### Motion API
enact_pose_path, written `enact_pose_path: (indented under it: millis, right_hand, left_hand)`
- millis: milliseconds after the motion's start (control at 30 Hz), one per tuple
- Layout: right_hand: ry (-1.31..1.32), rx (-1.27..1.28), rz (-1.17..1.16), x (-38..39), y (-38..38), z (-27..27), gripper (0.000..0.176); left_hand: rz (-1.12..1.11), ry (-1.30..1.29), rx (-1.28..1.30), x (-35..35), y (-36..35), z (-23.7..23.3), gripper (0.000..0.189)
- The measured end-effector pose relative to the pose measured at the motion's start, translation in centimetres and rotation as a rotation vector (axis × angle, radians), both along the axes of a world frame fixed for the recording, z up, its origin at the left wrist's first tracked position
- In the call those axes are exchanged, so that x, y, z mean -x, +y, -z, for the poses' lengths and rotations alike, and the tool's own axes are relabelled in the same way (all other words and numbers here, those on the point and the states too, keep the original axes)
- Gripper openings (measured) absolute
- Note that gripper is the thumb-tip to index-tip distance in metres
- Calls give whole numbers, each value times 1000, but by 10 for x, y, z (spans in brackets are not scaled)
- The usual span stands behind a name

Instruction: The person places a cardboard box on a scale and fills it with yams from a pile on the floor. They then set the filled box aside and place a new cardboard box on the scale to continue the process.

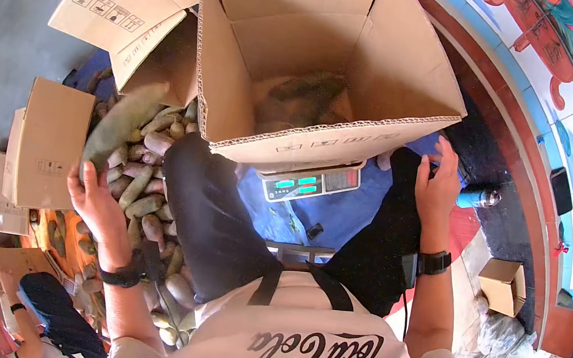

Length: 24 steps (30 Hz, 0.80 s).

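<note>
My left hand (94, 198) is closed around the lower end of a long greenish root vegetable (116, 128), blurred and tilted up over a pile of similar vegetables (145, 180). Some in the pile are purplish-brown, others green. In front of me an open cardboard box (322, 140) rests above a digital scale (311, 185) with lit green displays. A few dark, long vegetables (306, 97) lie on the box's bottom. Beside the box's near right corner, my right hand (436, 190) has its fingers apart and holds nothing.
Another open carton (127, 7) stands behind the pile, and more cardboard boxes (51, 144) are at the left. A blue bottle (478, 198) lies at the right near a small carton (502, 285) and clear plastic (503, 341). Another person (58, 315) is at the lower left.
</note>
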State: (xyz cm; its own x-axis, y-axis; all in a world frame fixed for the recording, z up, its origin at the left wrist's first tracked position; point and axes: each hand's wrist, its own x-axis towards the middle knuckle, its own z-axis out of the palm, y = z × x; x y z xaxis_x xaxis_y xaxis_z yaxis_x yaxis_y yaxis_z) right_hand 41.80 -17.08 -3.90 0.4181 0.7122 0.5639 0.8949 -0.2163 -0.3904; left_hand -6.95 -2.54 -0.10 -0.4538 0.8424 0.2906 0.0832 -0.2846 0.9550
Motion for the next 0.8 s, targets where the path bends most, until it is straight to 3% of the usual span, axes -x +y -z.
enact_pose_path:
  millis: [67, 133, 300, 367, 433, 500, 633, 733, 767, 800]
  right_hand:
    - [3, -6, -7, 1, 1, -1, 44]
    - [33, -9, 9, 2, 1, -1, 43]
    - [96, 55, 63, 0, 1, 1, 45]
    - [71, 29, 58, -4, 1, 8, 45]
    - [30, 31, 40, -6, 0, 9, 45]
    - [44, 27, 25, -6, 0, 9, 44]
    - [41, 49, 22, -8, 0, 8, 44]
    - [16, 39, 10, -10, -1, 9, 44]
    - [17, 33, 10, -10, -1, 9, 44]
    - [20, 29, 12, -10, -1, 9, 44]
  left_hand:
    - [46, 98, -132, -19, 3, -26, 28]
    - [171, -158, -260, -54, 1, -57, 25]
    - [211, -55, -181, -107, 1, -75, 27]
    - [383, -32, -134, -128, -1, -79, 30]
    - [433, 131, -293, -143, 13, -57, 30]
    - [468, 392, -296, -153, 14, -48, 30]
    - [509, 368, -303, -153, 10, -49, 26]
    - [399, 395, -230, -122, 16, -36, 27]
    - [364, 222, -194, -114, 19, -29, 23]
    - [329, 268, -185, -98, 23, -18, 22]
